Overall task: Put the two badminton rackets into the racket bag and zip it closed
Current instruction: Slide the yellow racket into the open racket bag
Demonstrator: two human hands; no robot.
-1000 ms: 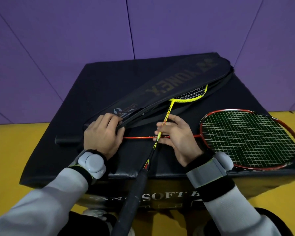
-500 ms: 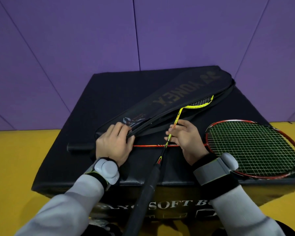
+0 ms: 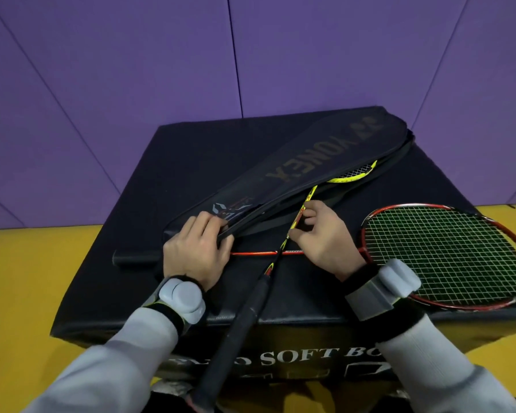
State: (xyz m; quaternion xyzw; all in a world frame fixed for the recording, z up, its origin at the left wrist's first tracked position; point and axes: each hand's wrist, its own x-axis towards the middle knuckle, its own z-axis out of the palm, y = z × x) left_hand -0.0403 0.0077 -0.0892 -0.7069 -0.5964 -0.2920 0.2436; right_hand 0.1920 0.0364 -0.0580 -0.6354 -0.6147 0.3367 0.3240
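Observation:
A black racket bag (image 3: 295,162) lies diagonally across the black soft box, its long side unzipped. My left hand (image 3: 195,251) grips the lifted edge of the bag's opening at its narrow end. The yellow racket (image 3: 350,175) has most of its head inside the bag; its shaft runs down toward me and its black handle (image 3: 236,329) sticks out past the box's front edge. My right hand (image 3: 320,239) pinches that yellow shaft. The red racket (image 3: 447,254) lies flat on the box, head at the right, its thin shaft passing under both hands.
The black soft box (image 3: 167,180) stands on a yellow floor (image 3: 30,293) against a purple padded wall (image 3: 251,55). The red racket's handle (image 3: 136,257) ends left of my left hand. Grey trackers are strapped on both wrists.
The yellow racket has slid further up into the bag, with my right hand moving up along its shaft. My left hand keeps its hold on the bag edge. The camera tilted up.

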